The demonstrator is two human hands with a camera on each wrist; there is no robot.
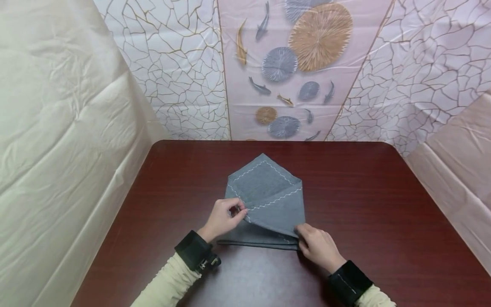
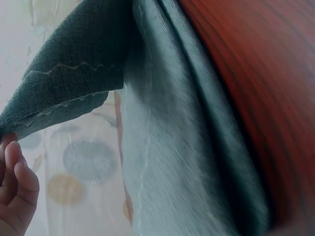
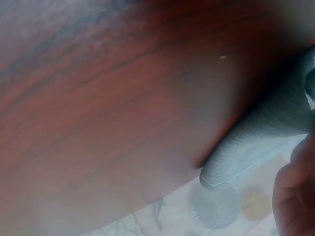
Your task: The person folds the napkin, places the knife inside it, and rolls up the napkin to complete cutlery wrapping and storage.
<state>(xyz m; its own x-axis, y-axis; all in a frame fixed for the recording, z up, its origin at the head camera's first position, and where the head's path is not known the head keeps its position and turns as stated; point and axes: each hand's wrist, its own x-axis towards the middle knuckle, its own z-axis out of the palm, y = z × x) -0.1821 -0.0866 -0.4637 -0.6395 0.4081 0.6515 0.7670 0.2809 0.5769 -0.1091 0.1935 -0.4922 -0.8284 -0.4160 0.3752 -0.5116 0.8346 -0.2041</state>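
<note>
A patterned backdrop (image 1: 249, 68) of white crackle panels and a pink strip of discs and fish hangs behind a dark red table (image 1: 383, 204), whose far edge ends in two rounded corners. A cream drape (image 1: 65, 140) hangs along the table's left edge, a pinkish drape (image 1: 460, 157) along its right. A folded grey cloth (image 1: 284, 213) lies about midway between those edges, its peak pointing at the far edge and just short of it, its straight fold facing the person. Cream sleeves (image 1: 168, 281) reach in from the near side, ending at black wristbands (image 1: 350, 282). The right hand (image 1: 317, 245), fingers curled, grips the cloth at its near right corner. The left hand (image 1: 224, 217) pinches the flap's left side between thumb and fingers, holding it up; the left wrist view shows a gap between flap and lower layers. White zigzag stitching (image 1: 275, 200) lines the cloth's upper face.
</note>
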